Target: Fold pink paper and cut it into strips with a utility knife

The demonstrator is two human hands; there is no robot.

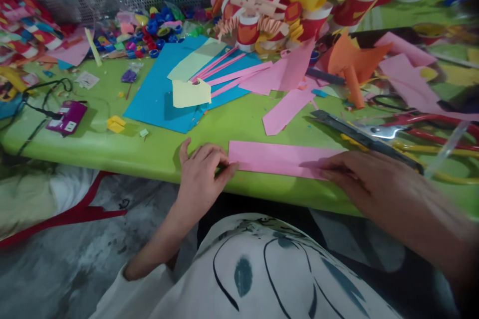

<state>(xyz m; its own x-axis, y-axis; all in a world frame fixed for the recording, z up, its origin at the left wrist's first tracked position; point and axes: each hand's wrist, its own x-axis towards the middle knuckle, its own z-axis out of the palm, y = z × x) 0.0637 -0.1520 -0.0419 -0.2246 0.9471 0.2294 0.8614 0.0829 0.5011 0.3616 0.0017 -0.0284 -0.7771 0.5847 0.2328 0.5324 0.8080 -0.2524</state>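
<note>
A pink paper strip (277,157) lies lengthwise along the front edge of the green table. My left hand (204,172) is at its left end, thumb and forefinger closed on the lower corner. At the other end, my right hand (355,174) grips the strip between thumb and fingers; that end is partly hidden beneath it. Just beyond my right hand lies a black utility knife (362,139). Behind the strip is a pointed pink paper piece (286,112). Farther back, blue sheets (157,94) carry a pale yellow scrap (190,93) and thin pink strips (239,72).
Red-handled scissors (389,130) and yellow-handled ones lie at the right. Red paper figures on cups (249,30) stand at the back. A purple device (67,117) with a black cable sits at the left. Colourful small caps (153,27) are heaped by the mesh panel.
</note>
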